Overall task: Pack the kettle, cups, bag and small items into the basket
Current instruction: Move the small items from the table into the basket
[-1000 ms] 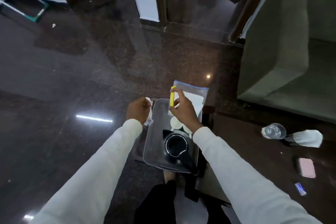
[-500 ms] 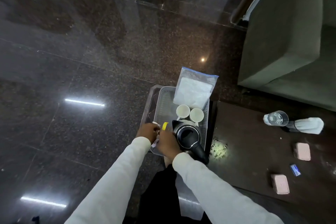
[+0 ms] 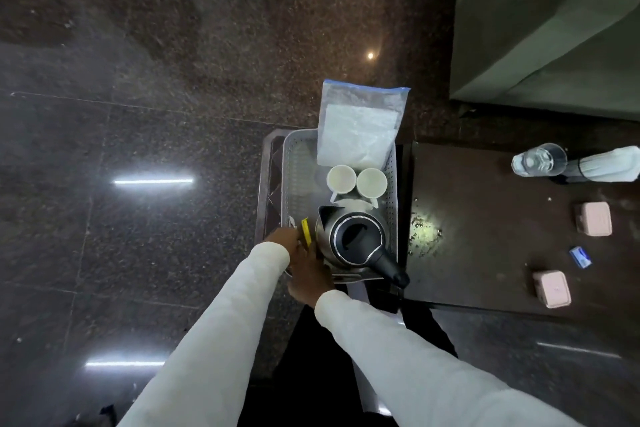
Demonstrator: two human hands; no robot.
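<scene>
Both hands (image 3: 299, 255) hold yellow packet (image 3: 305, 231) beside kettle (image 3: 353, 237).

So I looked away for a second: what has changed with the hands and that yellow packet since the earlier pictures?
Both hands came back from the far end of the grey perforated basket to its near left corner. The right hand brought the small yellow packet beside the steel kettle; the left hand followed. The two white cups and clear bag stayed.

Fingers of both hands (image 3: 301, 260) (overlapped) hidden
</scene>
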